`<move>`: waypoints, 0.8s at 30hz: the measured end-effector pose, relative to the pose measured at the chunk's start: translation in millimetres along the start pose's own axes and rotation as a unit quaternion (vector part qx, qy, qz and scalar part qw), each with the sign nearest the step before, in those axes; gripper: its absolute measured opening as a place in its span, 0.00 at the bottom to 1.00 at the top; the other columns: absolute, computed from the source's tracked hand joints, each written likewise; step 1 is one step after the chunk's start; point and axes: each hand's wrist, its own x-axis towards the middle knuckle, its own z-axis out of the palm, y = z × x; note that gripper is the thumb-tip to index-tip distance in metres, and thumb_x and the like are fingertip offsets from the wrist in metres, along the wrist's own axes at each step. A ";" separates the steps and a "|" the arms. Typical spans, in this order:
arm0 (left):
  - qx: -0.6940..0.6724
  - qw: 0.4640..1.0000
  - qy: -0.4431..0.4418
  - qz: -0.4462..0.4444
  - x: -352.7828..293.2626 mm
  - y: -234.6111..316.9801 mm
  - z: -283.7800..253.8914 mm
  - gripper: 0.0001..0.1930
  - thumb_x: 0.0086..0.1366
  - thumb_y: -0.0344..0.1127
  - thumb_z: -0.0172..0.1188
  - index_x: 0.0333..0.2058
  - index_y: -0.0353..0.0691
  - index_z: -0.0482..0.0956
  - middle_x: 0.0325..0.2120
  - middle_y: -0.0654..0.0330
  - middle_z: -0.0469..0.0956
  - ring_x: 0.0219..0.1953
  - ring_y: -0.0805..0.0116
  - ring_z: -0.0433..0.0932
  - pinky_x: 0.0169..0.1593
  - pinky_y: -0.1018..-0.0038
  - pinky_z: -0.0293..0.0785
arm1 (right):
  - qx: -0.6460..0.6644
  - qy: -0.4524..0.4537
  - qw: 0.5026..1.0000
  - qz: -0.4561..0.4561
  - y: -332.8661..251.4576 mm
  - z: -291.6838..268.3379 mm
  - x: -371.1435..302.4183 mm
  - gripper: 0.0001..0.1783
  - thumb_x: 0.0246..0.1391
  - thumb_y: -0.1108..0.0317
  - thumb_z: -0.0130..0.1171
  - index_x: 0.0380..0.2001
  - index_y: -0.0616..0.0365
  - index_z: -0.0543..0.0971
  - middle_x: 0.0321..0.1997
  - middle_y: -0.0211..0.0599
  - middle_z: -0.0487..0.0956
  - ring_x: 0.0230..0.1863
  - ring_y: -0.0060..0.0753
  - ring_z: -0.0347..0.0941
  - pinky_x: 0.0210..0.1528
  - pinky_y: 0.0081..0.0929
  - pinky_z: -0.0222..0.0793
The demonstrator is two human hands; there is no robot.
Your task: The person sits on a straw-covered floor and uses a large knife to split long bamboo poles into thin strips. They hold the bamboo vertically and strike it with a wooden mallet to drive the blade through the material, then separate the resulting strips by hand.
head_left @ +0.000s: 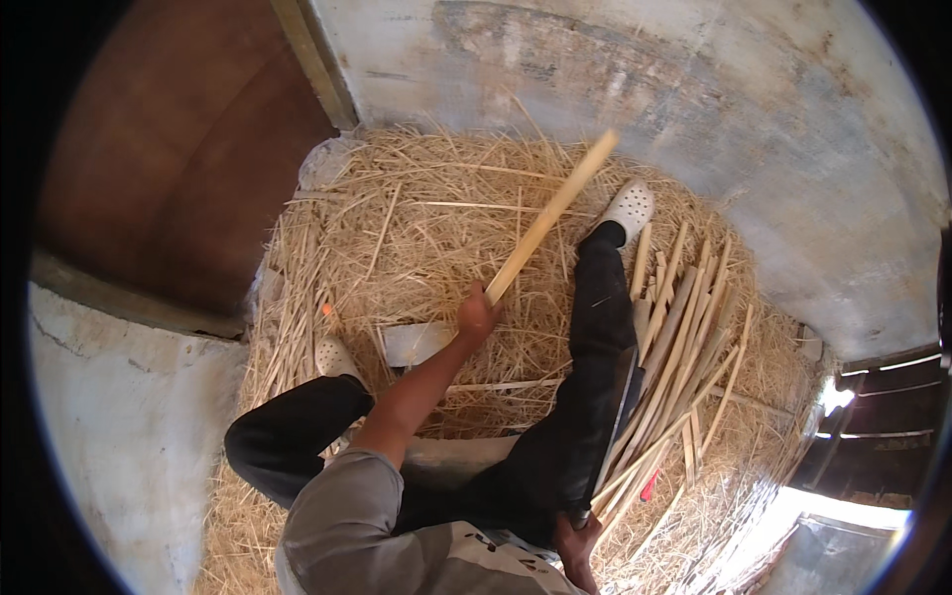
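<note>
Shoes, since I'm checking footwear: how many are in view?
2: right shoe near the wall; left shoe on the straw, left of the left hand. Straw might hide others.

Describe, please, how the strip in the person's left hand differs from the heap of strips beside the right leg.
The held strip is a single piece, while the heap of strips has many.
The held strip slants up from the left hand; the heap of strips lies beside the right leg.
The held strip looks evenly yellowish; the heap of strips mixes pale and greyish-brown pieces.
Both show long, narrow pieces.
</note>
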 end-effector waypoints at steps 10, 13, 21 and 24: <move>-0.244 0.936 0.211 0.139 -68.4 54.5 -179.3 0.21 0.62 0.37 0.66 0.46 0.36 0.67 0.28 0.61 0.76 0.30 0.72 0.77 0.33 0.72 0.73 | -0.061 0.017 0.991 -0.118 -16.7 3.5 10.2 0.13 0.41 0.65 0.65 0.28 0.64 0.78 0.22 0.43 0.78 0.23 0.39 0.74 0.29 0.35 0.69; -0.358 0.895 0.224 0.146 -79.4 42.7 -203.2 0.14 0.63 0.36 0.65 0.40 0.34 0.73 0.23 0.64 0.74 0.25 0.77 0.74 0.29 0.76 0.71 | -0.055 0.006 0.989 -0.139 -15.6 0.9 8.1 0.13 0.42 0.66 0.65 0.29 0.65 0.78 0.24 0.44 0.79 0.26 0.40 0.75 0.31 0.37 0.69; -0.453 0.863 0.155 0.160 -100.5 -4.7 -198.5 0.07 0.62 0.31 0.64 0.30 0.34 0.78 0.16 0.69 0.73 0.18 0.81 0.70 0.21 0.79 0.66 | 0.134 -0.180 0.955 -0.194 -138.7 -13.3 -40.6 0.09 0.53 0.70 0.61 0.28 0.60 0.72 0.16 0.29 0.71 0.15 0.22 0.67 0.19 0.22 0.63; -0.487 0.852 0.140 0.133 -94.7 -5.8 -185.7 0.07 0.62 0.30 0.65 0.34 0.32 0.80 0.18 0.68 0.75 0.19 0.81 0.73 0.22 0.80 0.69 | 0.206 -0.265 0.917 -0.215 -199.9 -12.8 -78.5 0.09 0.57 0.69 0.59 0.31 0.60 0.70 0.16 0.27 0.70 0.14 0.16 0.66 0.17 0.17 0.61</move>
